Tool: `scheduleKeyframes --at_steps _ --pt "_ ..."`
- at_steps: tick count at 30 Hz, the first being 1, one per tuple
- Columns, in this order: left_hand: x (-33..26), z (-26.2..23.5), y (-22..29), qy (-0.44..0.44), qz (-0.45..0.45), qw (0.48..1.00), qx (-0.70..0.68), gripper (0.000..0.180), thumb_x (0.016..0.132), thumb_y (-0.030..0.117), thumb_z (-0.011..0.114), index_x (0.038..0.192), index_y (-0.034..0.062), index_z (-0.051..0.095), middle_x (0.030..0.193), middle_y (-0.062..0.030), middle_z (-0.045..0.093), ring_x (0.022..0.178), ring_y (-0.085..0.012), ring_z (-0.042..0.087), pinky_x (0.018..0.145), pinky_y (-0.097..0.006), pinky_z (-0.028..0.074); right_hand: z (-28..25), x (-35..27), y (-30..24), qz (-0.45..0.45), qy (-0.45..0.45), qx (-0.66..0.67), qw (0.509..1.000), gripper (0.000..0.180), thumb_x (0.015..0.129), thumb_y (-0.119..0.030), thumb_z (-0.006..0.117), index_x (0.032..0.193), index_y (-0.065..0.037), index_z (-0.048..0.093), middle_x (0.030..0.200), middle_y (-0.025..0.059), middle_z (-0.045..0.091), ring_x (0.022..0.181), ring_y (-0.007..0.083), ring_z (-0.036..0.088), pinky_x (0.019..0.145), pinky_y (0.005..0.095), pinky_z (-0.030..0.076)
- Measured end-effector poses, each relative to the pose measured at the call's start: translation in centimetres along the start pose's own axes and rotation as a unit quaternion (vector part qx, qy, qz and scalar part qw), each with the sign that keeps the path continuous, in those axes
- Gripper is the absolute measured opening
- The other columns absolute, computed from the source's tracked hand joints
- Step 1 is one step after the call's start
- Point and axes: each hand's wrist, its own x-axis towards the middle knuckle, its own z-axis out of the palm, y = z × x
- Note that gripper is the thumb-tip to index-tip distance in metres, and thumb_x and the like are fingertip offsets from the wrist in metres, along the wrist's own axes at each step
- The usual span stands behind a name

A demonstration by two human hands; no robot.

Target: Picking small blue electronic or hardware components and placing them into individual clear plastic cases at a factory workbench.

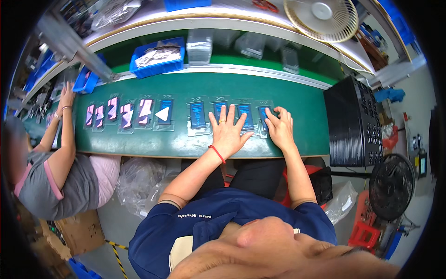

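A row of flat rectangular panels in clear sleeves lies along the green belt. My left hand lies flat with fingers spread over two blue panels, a red band on its wrist. My right hand has its fingers curled on the blue panel at the right end of the row, pressing its edge. Another blue panel lies just left of my left hand.
Further left lie several pink and white panels. A person in a grey shirt works at the belt's left end. A black stack of trays stands at the right. A blue bin, clear boxes and a fan sit behind.
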Motion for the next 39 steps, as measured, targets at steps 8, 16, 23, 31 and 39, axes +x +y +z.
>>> scheduleKeyframes --at_steps 8,16,23,31,39 --pt "-0.7 -2.7 -2.7 -0.056 0.038 0.995 -0.074 0.060 0.080 0.051 0.064 0.127 0.0154 0.057 0.141 -0.0213 0.038 0.134 -0.0405 0.030 0.104 -0.066 0.019 0.3 -0.8 -3.4 0.004 -0.089 -0.043 0.995 0.080 0.078 -0.042 0.067 0.135 0.007 0.038 0.142 0.0228 0.037 0.134 0.0375 0.030 0.106 0.0490 0.024" --pt "10.1 -11.6 -17.6 0.188 -0.082 0.978 0.046 0.023 0.073 0.009 0.066 0.096 0.0038 0.068 0.094 -0.0172 0.066 0.096 -0.0352 0.060 0.085 -0.042 0.048 0.7 -0.8 -4.1 -0.008 -0.094 -0.032 0.995 0.082 0.077 -0.043 0.068 0.136 0.007 0.038 0.144 0.0221 0.035 0.136 0.0347 0.029 0.107 0.0486 0.023" --pt "15.3 -10.7 -28.5 0.090 -0.216 0.957 0.173 0.019 0.078 0.011 0.058 0.090 0.0125 0.071 0.085 -0.0171 0.068 0.084 -0.0340 0.066 0.074 -0.045 0.052 1.0 -0.7 -3.6 -0.007 -0.092 -0.023 0.995 0.079 0.079 -0.042 0.067 0.136 0.005 0.040 0.143 0.0212 0.039 0.136 0.0340 0.030 0.106 0.0480 0.024" --pt "13.4 -12.0 -27.9 0.226 -0.112 0.955 0.159 0.015 0.078 0.028 0.069 0.082 0.0144 0.074 0.079 -0.0115 0.068 0.076 -0.0290 0.067 0.068 -0.039 0.053 1.2 -0.5 -3.4 -0.001 -0.082 -0.018 0.996 0.076 0.080 -0.040 0.067 0.135 0.005 0.040 0.143 0.0201 0.039 0.135 0.0337 0.031 0.106 0.0481 0.024" --pt "13.4 -11.6 -31.6 0.349 -0.250 0.858 -0.281 0.013 0.083 0.013 0.069 0.086 0.0013 0.073 0.080 -0.0091 0.071 0.072 -0.0143 0.066 0.066 -0.031 0.055 1.0 -0.6 -3.8 -0.007 -0.080 -0.013 0.997 0.076 0.081 -0.040 0.066 0.135 0.006 0.041 0.143 0.0211 0.038 0.135 0.0342 0.030 0.106 0.0482 0.024"
